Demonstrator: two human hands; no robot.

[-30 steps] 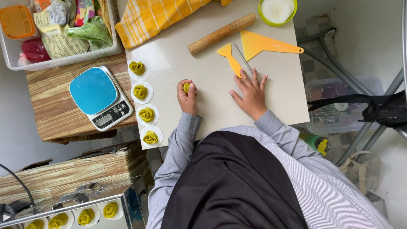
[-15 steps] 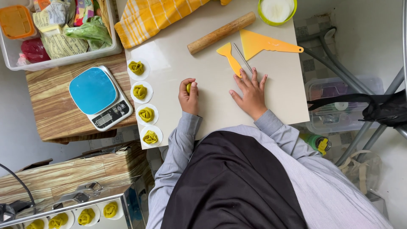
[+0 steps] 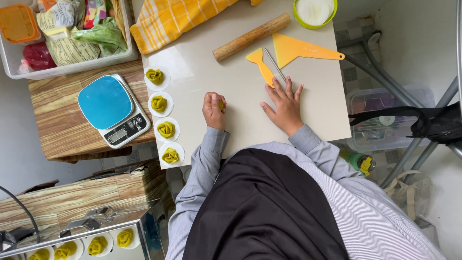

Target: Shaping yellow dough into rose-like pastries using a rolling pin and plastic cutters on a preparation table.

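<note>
The left hand has its fingers clamped on a small yellow-green dough piece on the pale desk; beside it, the right hand lies flat, fingers apart.

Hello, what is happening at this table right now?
A person works at a pale board. The left hand is closed around a small yellow-green dough piece. The right hand lies flat on the board, its fingers touching a yellow spatula. Four shaped dough pieces on white discs line the board's edge, beside a blue kitchen scale.
</note>
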